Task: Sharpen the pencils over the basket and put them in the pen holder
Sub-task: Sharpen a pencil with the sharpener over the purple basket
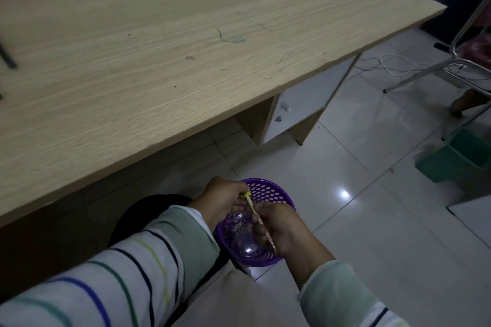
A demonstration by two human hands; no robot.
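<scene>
Count: one purple basket [279,192], one pencil [257,216], one yellow sharpener [246,195], two hands. The basket sits low, below the near edge of the wooden desk [159,48] and above the tiled floor [358,194]; what it rests on cannot be told. Its wall is perforated, and a layer of shavings [240,231] lies in the bottom. Both hands are close together over the basket, joined by the pencil. Left hand [225,202]: fingers curled around the sharpener, held at the basket's far-left rim. Right hand [283,231]: fingers closed around the pencil's shaft, back of hand upward, wrist bent toward the left hand. The pencil runs diagonally from the sharpener down to the right hand, its tip end in the sharpener. The pencil's print is too small to read; nothing else legible. Both sleeves are striped. Also in view: one green bin [457,159], one metal chair frame [465,66], one white cable [393,64] on the floor, one white cabinet door [310,103] under the desk.
</scene>
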